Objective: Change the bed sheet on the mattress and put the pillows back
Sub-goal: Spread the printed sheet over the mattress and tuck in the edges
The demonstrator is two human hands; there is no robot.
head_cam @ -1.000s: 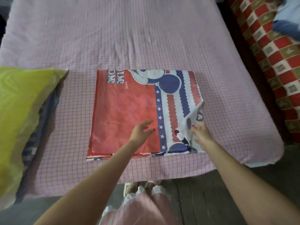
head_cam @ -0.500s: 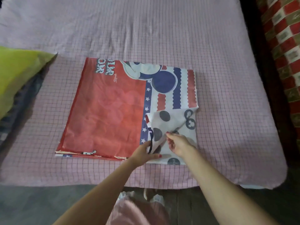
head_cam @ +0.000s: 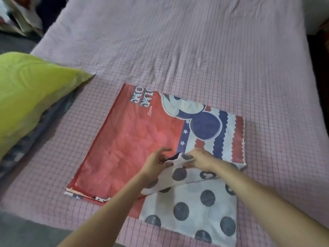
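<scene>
1. Centrally on the mattress (head_cam: pixel 195 50), covered in pink checked cloth, lies the folded sheet (head_cam: pixel 135 139), red with a cartoon print.
2. Left hand (head_cam: pixel 156 163) pinches its spotted white layer's edge.
3. Right hand (head_cam: pixel 199 159) grasps the same edge, lifting it.
4. Yellow-green pillow (head_cam: pixel 30 90) rests at the left side.

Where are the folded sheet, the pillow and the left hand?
folded sheet (head_cam: pixel 135 148): head view, red panel.
pillow (head_cam: pixel 30 90): head view, yellow-green top face.
left hand (head_cam: pixel 156 164): head view, back of hand.
</scene>
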